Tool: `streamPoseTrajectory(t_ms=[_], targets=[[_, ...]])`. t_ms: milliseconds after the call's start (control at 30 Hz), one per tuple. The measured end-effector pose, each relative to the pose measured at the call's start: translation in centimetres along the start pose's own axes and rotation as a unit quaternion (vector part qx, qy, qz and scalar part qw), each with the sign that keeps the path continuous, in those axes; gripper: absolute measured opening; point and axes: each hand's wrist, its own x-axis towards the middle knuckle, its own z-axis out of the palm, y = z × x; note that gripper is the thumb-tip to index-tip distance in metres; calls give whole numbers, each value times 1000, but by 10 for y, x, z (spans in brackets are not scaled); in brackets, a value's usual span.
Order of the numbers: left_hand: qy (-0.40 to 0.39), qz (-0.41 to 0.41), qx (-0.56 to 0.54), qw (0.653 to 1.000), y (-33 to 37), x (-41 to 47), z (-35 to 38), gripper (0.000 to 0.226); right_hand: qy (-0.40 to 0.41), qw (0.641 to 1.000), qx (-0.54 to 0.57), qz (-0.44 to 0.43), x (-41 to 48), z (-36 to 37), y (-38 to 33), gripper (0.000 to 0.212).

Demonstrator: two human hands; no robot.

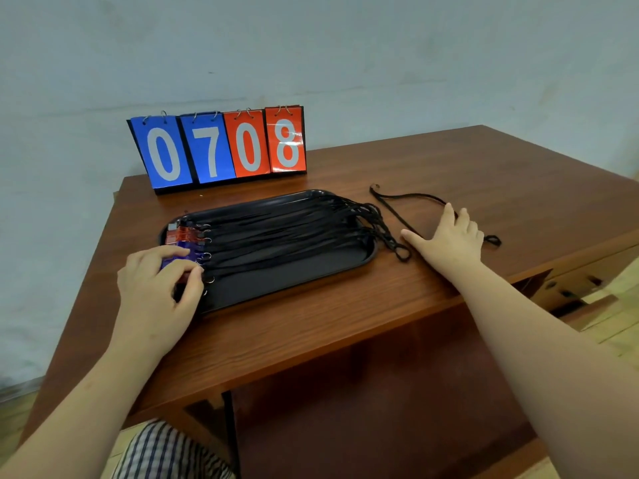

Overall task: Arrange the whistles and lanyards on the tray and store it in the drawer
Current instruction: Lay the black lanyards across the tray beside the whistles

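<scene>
A long black tray (pixel 311 271) lies on the wooden desk. Several black lanyards (pixel 283 229) stretch along it, their looped ends hanging over its right rim. Red and blue whistles (pixel 183 235) sit in a row at the tray's left end. My left hand (pixel 159 281) rests on the tray's near left corner, fingers curled around a blue whistle (pixel 173 259). One loose black lanyard (pixel 397 205) lies on the desk to the right of the tray. My right hand (pixel 446 236) lies flat on that lanyard, fingers spread.
A flip scoreboard (pixel 221 146) reading 0708 stands at the back of the desk (pixel 345 326) behind the tray. Desk drawers (pixel 581 281) with dark handles show at the lower right. A wall rises behind the desk.
</scene>
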Motion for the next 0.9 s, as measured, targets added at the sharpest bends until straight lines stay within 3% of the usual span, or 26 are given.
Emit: streamPoseTrajectory(t_ms=[233,400,500,567,800,900], targets=[[-1,7,2,1000,-2,0,0,34,46,998,-31,35,-7,0,1,99],[6,5,-3,1000,3,-3,-2,31,67,997,-13,43,-21,-5,1,67],[7,9,-8,1000,3,-4,-3,32,75,993,16,85,-29,-14,6,78],[6,13,-13,1000,4,-4,-3,32,55,994,-11,95,-33,-22,10,77],[5,62,-4,998,5,-7,-2,35,-31,994,-24,100,-44,-36,4,26],[-1,73,-6,997,6,-10,-4,37,-64,992,-38,97,-52,-41,-2,18]])
